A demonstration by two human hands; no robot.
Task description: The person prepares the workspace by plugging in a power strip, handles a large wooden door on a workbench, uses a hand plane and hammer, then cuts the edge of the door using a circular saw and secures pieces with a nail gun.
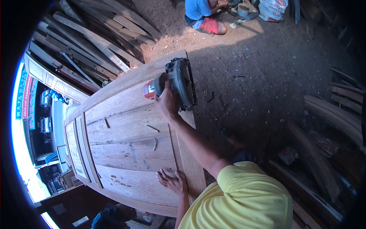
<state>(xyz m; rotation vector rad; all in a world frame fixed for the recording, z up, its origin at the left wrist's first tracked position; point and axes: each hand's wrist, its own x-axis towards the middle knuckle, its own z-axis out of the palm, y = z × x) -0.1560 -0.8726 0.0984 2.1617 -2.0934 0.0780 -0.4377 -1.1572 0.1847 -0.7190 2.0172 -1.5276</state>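
Note:
A large wooden door panel (126, 152) lies flat in front of me. My right hand (166, 104) grips the handle of a grey and black circular saw (180, 81) with a red part, which sits at the panel's right edge near its far end. My left hand (173, 181) rests flat on the panel near its right edge, fingers spread, holding nothing. Three small thin pieces, one of them (153, 128) just below the saw hand, lie loose on the wood.
Long planks (95, 34) are stacked at the upper left. A person in a blue shirt and red shorts (202, 15) sits on the dirt floor at the top, beside a white sack (272, 8). More boards (335, 114) lie at the right.

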